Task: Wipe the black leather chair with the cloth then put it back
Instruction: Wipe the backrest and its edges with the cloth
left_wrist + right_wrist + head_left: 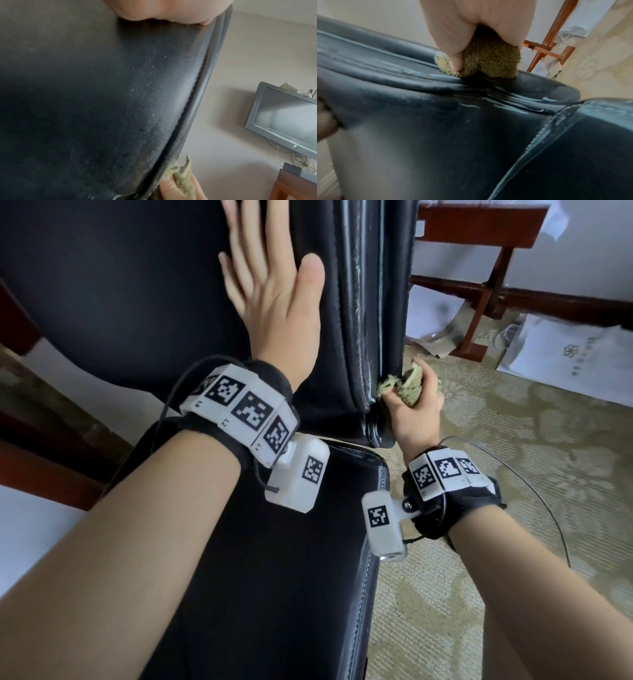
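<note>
The black leather chair fills the middle of the head view, its backrest upright and its seat below. My left hand lies flat on the front of the backrest, fingers straight and spread. My right hand grips a bunched olive-green cloth and presses it against the lower right side edge of the backrest. The right wrist view shows the cloth wadded under thumb and fingers on the worn piping. In the left wrist view the cloth sits at the bottom beside the backrest's seam.
Patterned beige carpet lies to the right of the chair. A red-brown wooden frame and white paper bags stand behind on the right. Dark wooden furniture is at the left. A flat screen hangs on the wall.
</note>
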### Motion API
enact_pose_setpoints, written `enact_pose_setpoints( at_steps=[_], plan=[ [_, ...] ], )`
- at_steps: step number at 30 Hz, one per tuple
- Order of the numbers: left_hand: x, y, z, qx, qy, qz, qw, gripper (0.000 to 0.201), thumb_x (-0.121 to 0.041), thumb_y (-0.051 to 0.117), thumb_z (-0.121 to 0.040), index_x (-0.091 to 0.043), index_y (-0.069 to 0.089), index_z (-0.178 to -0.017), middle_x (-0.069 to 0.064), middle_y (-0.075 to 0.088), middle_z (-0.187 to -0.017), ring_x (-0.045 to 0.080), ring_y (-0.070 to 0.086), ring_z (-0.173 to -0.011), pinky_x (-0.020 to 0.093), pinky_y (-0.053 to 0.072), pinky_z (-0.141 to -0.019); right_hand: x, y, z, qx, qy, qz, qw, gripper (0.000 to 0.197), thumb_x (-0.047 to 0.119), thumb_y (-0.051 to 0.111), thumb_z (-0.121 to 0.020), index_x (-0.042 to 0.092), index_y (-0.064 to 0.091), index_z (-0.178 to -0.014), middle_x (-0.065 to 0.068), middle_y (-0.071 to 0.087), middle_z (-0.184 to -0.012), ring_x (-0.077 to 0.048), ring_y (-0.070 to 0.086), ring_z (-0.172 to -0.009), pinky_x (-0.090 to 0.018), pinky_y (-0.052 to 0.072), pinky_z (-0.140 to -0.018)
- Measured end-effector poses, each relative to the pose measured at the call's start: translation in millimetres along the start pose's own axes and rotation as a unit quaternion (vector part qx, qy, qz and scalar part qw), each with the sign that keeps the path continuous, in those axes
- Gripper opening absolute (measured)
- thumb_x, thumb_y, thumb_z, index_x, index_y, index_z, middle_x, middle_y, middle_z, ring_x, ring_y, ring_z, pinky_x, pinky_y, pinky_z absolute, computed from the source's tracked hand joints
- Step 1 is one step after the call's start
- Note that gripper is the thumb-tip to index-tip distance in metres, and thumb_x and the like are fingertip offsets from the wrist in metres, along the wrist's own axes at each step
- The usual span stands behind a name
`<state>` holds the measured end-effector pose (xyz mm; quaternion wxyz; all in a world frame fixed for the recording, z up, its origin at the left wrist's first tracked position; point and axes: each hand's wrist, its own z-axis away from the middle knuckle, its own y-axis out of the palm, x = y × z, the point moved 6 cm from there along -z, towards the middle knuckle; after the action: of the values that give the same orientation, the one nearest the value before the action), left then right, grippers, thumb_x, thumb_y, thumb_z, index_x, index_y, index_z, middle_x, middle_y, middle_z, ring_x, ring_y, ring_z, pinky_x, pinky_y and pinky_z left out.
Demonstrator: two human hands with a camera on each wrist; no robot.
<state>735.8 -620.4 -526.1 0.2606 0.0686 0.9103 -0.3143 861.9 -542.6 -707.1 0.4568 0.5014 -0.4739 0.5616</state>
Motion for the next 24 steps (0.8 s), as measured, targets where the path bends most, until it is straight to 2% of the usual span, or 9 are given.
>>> enact_pose_setpoints(
  at_steps=[3, 6, 9, 11, 14, 16, 18, 20, 24],
  plan=[
    [-2, 0, 0, 0.003, 0.001, 0.001, 1.000, 0.057, -0.008, 0.034, -0.090, 0.002, 0.020, -0.145, 0.022, 0.012, -0.154, 0.037, 0.002, -0.143, 0.043, -0.008, -0.112, -7, -2, 2, -0.002, -0.018, 0.001, 1.000, 0.060, 0.001, 0.063, -0.082, 0.018, 0.041, -0.135, -0.018, 0.040, -0.130, 0.036, 0.030, -0.078, 0.012, 0.022, -0.071],
    [-2, 0, 1, 0.008, 0.004, 0.005, 1.000, 0.058, -0.012, 0.034, -0.091, -0.001, 0.019, -0.146, 0.019, 0.010, -0.155, 0.036, -0.001, -0.143, 0.048, -0.008, -0.112, -17, -3, 4, 0.013, 0.015, 0.011, 1.000, 0.065, 0.006, 0.067, -0.081, 0.018, 0.037, -0.138, -0.018, 0.037, -0.133, 0.012, 0.037, -0.095, 0.004, 0.023, -0.084],
    [-3, -1, 2, 0.013, 0.003, 0.006, 1.000, 0.062, -0.023, 0.029, -0.089, -0.003, 0.018, -0.147, 0.018, 0.009, -0.156, 0.034, -0.002, -0.144, 0.048, -0.008, -0.111, -22, -12, 7, 0.008, 0.047, -0.025, 0.999, 0.076, 0.031, 0.075, -0.070, 0.020, 0.039, -0.136, -0.015, 0.045, -0.130, -0.018, 0.047, -0.114, -0.029, 0.032, -0.108],
    [-4, -3, 2, 0.014, -0.001, 0.006, 1.000, 0.061, -0.017, 0.032, -0.090, -0.005, 0.017, -0.148, 0.017, 0.007, -0.156, 0.033, -0.003, -0.144, 0.048, -0.009, -0.112, -26, -18, 5, -0.018, 0.059, -0.072, 0.995, 0.085, 0.051, 0.074, -0.056, 0.026, 0.041, -0.131, -0.012, 0.050, -0.128, -0.024, 0.052, -0.116, -0.044, 0.042, -0.102],
    [-4, -3, 1, 0.019, -0.009, 0.006, 1.000, 0.065, -0.009, 0.036, -0.088, -0.009, 0.014, -0.149, 0.013, 0.003, -0.157, 0.029, -0.006, -0.144, 0.046, -0.011, -0.111, 4, -23, 5, -0.034, 0.042, -0.116, 0.992, 0.082, 0.064, 0.075, -0.048, 0.044, 0.041, -0.120, -0.010, 0.050, -0.128, -0.025, 0.053, -0.117, -0.050, 0.043, -0.099],
    [-4, -3, 1, 0.027, -0.014, 0.007, 1.000, 0.067, -0.009, 0.036, -0.088, -0.012, 0.012, -0.150, 0.010, 0.000, -0.158, 0.027, -0.008, -0.144, 0.044, -0.012, -0.111, 41, -21, 7, -0.020, 0.017, -0.129, 0.991, 0.076, 0.061, 0.072, -0.054, 0.043, 0.039, -0.120, -0.008, 0.045, -0.131, -0.021, 0.049, -0.119, -0.044, 0.041, -0.103],
    [-3, -4, 0, 0.032, -0.017, 0.008, 0.999, 0.068, -0.009, 0.036, -0.087, -0.014, 0.012, -0.150, 0.009, -0.001, -0.158, 0.026, -0.009, -0.144, 0.043, -0.013, -0.111, 64, -14, -1, 0.017, -0.024, -0.119, 0.992, 0.068, 0.046, 0.071, -0.069, 0.036, 0.037, -0.127, -0.005, 0.036, -0.133, -0.013, 0.041, -0.117, -0.027, 0.033, -0.105],
    [-3, -5, 0, 0.033, -0.018, 0.007, 0.999, 0.068, -0.010, 0.036, -0.087, -0.016, 0.011, -0.150, 0.007, -0.001, -0.158, 0.025, -0.009, -0.144, 0.044, -0.012, -0.111, 73, -8, -8, 0.016, -0.058, -0.067, 0.996, 0.064, 0.027, 0.069, -0.080, 0.025, 0.035, -0.135, -0.007, 0.033, -0.130, -0.010, 0.035, -0.107, -0.009, 0.024, -0.091],
    [-2, -3, -1, 0.039, -0.030, 0.016, 0.999, 0.071, -0.011, 0.035, -0.084, -0.020, 0.011, -0.150, 0.004, -0.002, -0.158, 0.023, -0.010, -0.144, 0.044, -0.012, -0.112, 65, -10, -8, -0.018, -0.093, 0.001, 0.996, 0.067, 0.006, 0.071, -0.075, 0.011, 0.037, -0.133, -0.014, 0.039, -0.123, -0.015, 0.037, -0.107, -0.003, 0.026, -0.086]
  ],
)
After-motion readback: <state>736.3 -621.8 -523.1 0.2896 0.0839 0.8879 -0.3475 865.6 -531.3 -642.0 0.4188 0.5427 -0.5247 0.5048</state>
